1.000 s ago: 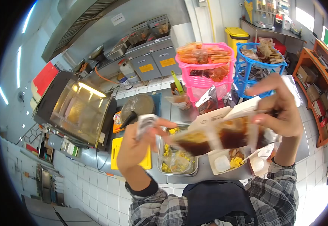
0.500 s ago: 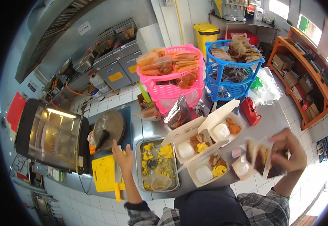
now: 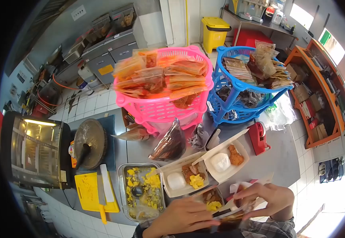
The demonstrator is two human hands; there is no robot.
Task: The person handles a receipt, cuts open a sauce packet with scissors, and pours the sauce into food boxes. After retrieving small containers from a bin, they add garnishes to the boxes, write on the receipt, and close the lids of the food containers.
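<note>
Both hands [image 3: 186, 216] [image 3: 269, 199] seem clamped on a blurred brown packet [image 3: 231, 222], near open food boxes [image 3: 185, 192]

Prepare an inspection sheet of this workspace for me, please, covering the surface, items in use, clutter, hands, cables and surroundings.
Surface: metal counter, partly bare at the right.
Items in use: dark-filled packet between the hands; open food boxes, one partly hidden by the hands.
Clutter: knife on the yellow cutting board, handle past its edge; red tape dispenser beside a box.
Hands: left hand and right hand at the packet; exact grips unclear.
Cables: thin dark cable left of the board.
Surroundings: pink basket rack and blue basket rack beyond the boxes; yellow bin farther back.
</note>
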